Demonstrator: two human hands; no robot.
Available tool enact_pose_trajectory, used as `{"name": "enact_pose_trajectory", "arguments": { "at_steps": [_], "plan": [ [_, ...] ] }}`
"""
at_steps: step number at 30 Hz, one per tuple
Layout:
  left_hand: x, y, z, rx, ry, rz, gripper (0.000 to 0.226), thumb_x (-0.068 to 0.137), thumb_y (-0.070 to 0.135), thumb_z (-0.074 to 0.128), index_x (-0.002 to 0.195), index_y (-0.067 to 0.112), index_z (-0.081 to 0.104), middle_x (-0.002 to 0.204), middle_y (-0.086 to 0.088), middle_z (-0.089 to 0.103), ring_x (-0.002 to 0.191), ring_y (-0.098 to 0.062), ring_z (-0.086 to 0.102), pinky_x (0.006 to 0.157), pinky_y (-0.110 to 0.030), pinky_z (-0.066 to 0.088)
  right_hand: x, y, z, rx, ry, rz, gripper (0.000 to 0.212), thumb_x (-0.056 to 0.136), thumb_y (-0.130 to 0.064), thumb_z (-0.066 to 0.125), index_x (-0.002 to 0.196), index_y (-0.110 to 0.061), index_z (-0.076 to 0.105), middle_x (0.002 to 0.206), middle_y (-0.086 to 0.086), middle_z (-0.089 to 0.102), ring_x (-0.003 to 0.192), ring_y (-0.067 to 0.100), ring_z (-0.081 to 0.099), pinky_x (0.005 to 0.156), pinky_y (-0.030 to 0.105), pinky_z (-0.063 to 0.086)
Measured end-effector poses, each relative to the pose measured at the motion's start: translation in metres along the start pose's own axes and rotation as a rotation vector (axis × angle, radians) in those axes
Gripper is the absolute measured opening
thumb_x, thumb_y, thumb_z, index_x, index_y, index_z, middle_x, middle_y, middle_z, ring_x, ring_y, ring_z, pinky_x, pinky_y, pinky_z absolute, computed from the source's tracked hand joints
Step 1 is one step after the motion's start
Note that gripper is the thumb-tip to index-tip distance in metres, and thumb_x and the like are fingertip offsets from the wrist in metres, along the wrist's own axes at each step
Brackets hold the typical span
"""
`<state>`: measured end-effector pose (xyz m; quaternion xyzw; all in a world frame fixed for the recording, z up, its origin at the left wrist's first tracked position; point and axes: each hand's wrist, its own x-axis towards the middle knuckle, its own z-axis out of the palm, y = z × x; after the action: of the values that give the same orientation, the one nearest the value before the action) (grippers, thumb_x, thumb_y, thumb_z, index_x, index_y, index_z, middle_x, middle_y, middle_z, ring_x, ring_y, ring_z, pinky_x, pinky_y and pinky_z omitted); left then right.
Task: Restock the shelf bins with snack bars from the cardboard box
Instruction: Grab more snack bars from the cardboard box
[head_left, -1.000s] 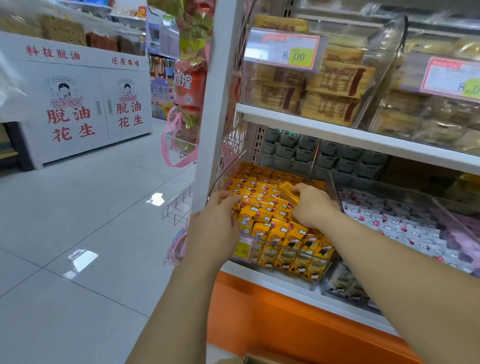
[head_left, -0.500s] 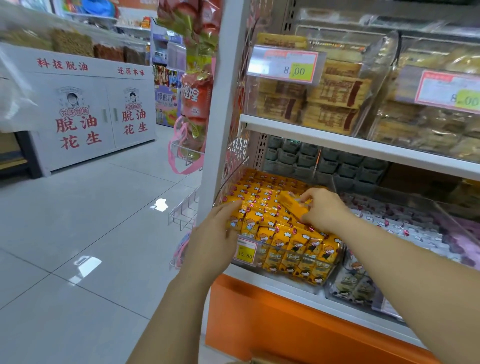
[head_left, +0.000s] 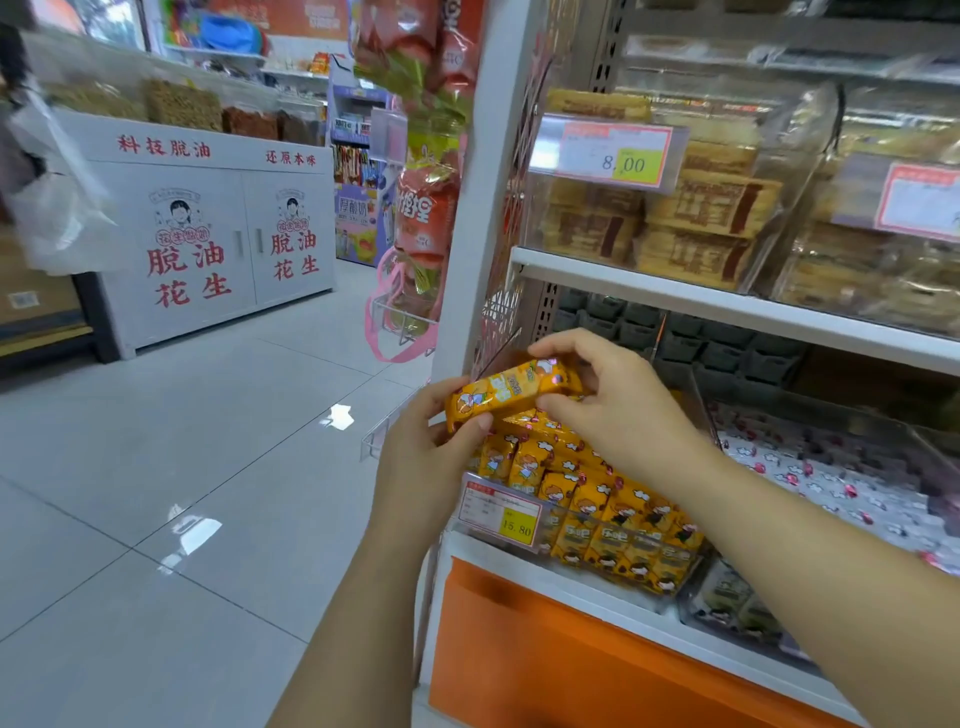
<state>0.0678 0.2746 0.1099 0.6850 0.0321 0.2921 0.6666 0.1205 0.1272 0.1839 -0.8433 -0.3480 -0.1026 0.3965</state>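
Since half a second ago, both hands are standing higher above the bin. The left hand (head_left: 431, 447) is now gripping the near end of the orange-yellow foil-wrapped snack bar (head_left: 511, 392), which only the right hand (head_left: 613, 405) was carrying before. The right hand is pinching the far end between thumb and curled fingers. Held at both ends, the bar is lying nearly level, tilted up toward the shelf. It is just above the clear plastic shelf bin (head_left: 623, 561) of matching orange bars. This two-point grip is probably serving to turn the bar so that its face matches the rows standing below. The wrapper print is blurred, so its facing cannot be confirmed. A white-and-yellow price tag (head_left: 501, 512) is hanging on the bin's front wall. The cardboard box is not appearing in view.
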Motion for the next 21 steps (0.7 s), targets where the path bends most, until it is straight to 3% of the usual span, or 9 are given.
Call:
{"name": "enact_pose_trajectory", "arguments": {
  "at_steps": [3, 5, 8, 12, 16, 18, 21],
  "plan": [
    [0.000, 0.000, -0.002, -0.042, 0.084, -0.010, 0.028, 0.088, 0.011, 0.065, 0.111, 0.027, 0.058, 0.104, 0.010, 0.064, 0.083, 0.005, 0.065, 0.059, -0.006, 0.048, 0.009, -0.002, 0.012, 0.188, 0.027, 0.094, 0.034, 0.081, -0.025, 0.073, 0.105, -0.039, 0.054, 0.105, -0.009, 0.061, 0.093, 0.014, 0.066, 0.084, 0.038, 0.056],
    [0.000, 0.001, -0.003, -0.065, 0.103, -0.021, 0.032, 0.088, 0.008, 0.065, 0.113, 0.028, 0.058, 0.109, 0.007, 0.063, 0.088, 0.002, 0.064, 0.058, -0.006, 0.047, 0.014, -0.003, 0.016, 0.185, 0.046, 0.125, 0.024, 0.079, -0.030, 0.074, 0.095, -0.037, 0.058, 0.100, -0.002, 0.065, 0.089, 0.022, 0.066, 0.083, 0.043, 0.056],
    [0.004, 0.005, -0.007, -0.234, 0.099, -0.056, 0.040, 0.089, 0.007, 0.063, 0.113, 0.038, 0.058, 0.108, 0.018, 0.062, 0.090, 0.006, 0.065, 0.060, -0.009, 0.049, 0.017, -0.003, 0.016, 0.176, 0.010, 0.143, 0.020, 0.078, -0.025, 0.076, 0.091, -0.030, 0.062, 0.093, -0.003, 0.066, 0.087, 0.021, 0.067, 0.081, 0.035, 0.057],
    [0.010, 0.012, -0.009, -0.486, 0.104, -0.048, 0.032, 0.088, 0.004, 0.063, 0.106, 0.030, 0.062, 0.116, 0.002, 0.064, 0.104, -0.011, 0.066, 0.073, -0.022, 0.054, 0.015, -0.007, 0.023, 0.161, -0.173, 0.101, 0.036, 0.075, -0.016, 0.078, 0.097, -0.036, 0.058, 0.095, -0.009, 0.064, 0.088, 0.015, 0.067, 0.081, 0.032, 0.057],
    [0.010, 0.016, -0.008, -0.461, 0.127, -0.038, 0.025, 0.090, 0.001, 0.059, 0.102, 0.023, 0.062, 0.101, 0.000, 0.070, 0.093, -0.009, 0.069, 0.071, -0.018, 0.054, 0.020, -0.008, 0.037, 0.055, -0.113, -0.008, 0.047, 0.077, -0.013, 0.074, 0.115, -0.030, 0.051, 0.098, -0.012, 0.066, 0.088, 0.002, 0.064, 0.077, 0.019, 0.052],
    [0.011, 0.012, -0.012, -0.404, 0.187, -0.053, 0.024, 0.090, 0.003, 0.061, 0.099, 0.026, 0.063, 0.098, 0.005, 0.071, 0.097, -0.011, 0.068, 0.078, -0.022, 0.055, 0.025, -0.003, 0.041, 0.102, -0.026, 0.025, 0.058, 0.078, -0.016, 0.075, 0.123, -0.029, 0.041, 0.103, -0.012, 0.065, 0.091, 0.004, 0.064, 0.079, 0.021, 0.052],
    [0.011, -0.001, -0.018, -0.226, 0.247, -0.111, 0.025, 0.090, 0.006, 0.062, 0.094, 0.031, 0.061, 0.098, 0.009, 0.068, 0.101, -0.013, 0.065, 0.087, -0.028, 0.053, 0.027, 0.006, 0.052, 0.057, 0.043, 0.039, 0.060, 0.077, -0.019, 0.078, 0.115, -0.034, 0.034, 0.100, -0.009, 0.062, 0.088, 0.009, 0.063, 0.074, 0.026, 0.054]
  ]
}}
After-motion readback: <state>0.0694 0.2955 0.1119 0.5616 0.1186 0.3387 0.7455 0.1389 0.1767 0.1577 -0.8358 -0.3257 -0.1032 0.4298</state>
